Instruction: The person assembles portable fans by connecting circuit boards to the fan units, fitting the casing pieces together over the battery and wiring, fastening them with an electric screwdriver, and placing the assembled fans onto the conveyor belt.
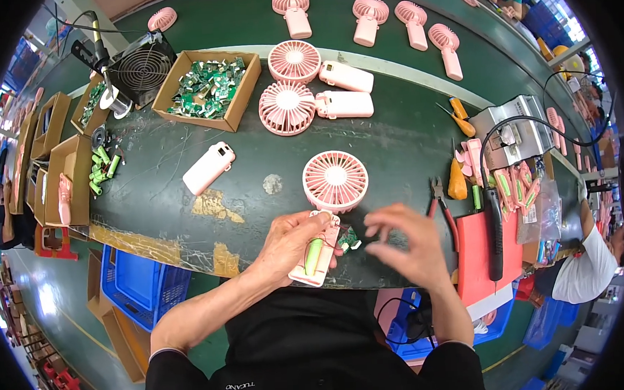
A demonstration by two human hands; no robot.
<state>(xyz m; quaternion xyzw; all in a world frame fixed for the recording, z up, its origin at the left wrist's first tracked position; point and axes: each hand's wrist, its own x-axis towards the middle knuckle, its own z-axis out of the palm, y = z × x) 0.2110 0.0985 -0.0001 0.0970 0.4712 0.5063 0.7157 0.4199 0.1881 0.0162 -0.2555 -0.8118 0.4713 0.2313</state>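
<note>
My left hand [286, 240] grips the opened handle of a pink handheld fan [335, 181], thumb on its upper end. A green battery cell [314, 255] lies inside the handle shell. Just right of the handle is a small green circuit board [349, 239], apparently joined to it by thin wires. My right hand [412, 240] hovers to the right of the board, fingers apart and slightly blurred, with nothing visible in them. Farther left on the bench rests a pale pink handle cover [209, 168].
A cardboard box [243, 93] of green circuit boards stands at the back left, beside loose green cells [103, 169]. Two more fans [288, 108] lie behind. Pliers [442, 206], an orange-handled screwdriver [456, 179], a black-handled tool [494, 228] and a red mat [473, 246] are on the right.
</note>
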